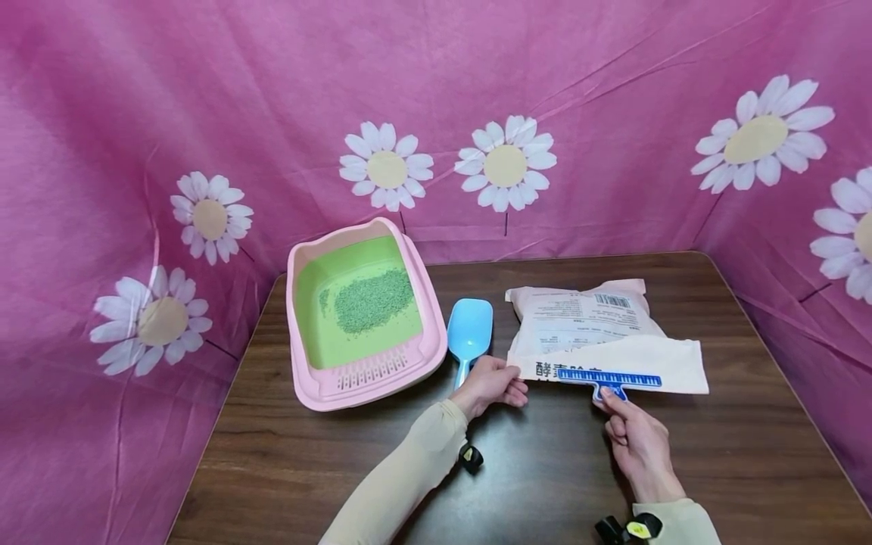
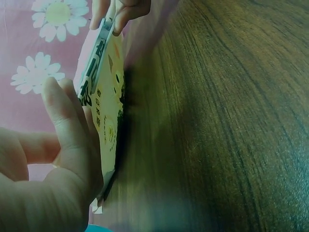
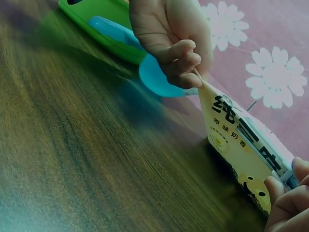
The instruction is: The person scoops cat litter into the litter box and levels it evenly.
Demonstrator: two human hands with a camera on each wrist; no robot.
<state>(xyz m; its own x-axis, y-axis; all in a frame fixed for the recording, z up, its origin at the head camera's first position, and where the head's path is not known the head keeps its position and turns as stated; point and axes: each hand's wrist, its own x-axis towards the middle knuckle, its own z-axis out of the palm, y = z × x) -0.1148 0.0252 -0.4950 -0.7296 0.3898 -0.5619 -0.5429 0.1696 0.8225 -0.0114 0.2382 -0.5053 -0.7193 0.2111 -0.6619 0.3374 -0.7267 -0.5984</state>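
A pale pink cat litter bag [image 1: 579, 322] lies on the table with its top edge folded over toward me. My left hand [image 1: 487, 384] pinches the left corner of that fold between thumb and fingers. Across the fold sits a blue sealing clip [image 1: 609, 378] with a ridged bar. My right hand [image 1: 639, 439] grips the clip's short handle between thumb and index finger. In the right wrist view the bag's printed front [image 3: 231, 140] hangs below the clip [image 3: 263, 150], and the left hand [image 3: 176, 43] holds the far corner.
Left of the bag lies a light blue scoop [image 1: 470, 325], its handle partly behind my left hand. Farther left stands a pink and green litter box [image 1: 436, 341] with green pellets [image 1: 375, 299] inside. A pink flowered cloth [image 1: 436, 76] hangs behind the wooden table [image 1: 259, 462].
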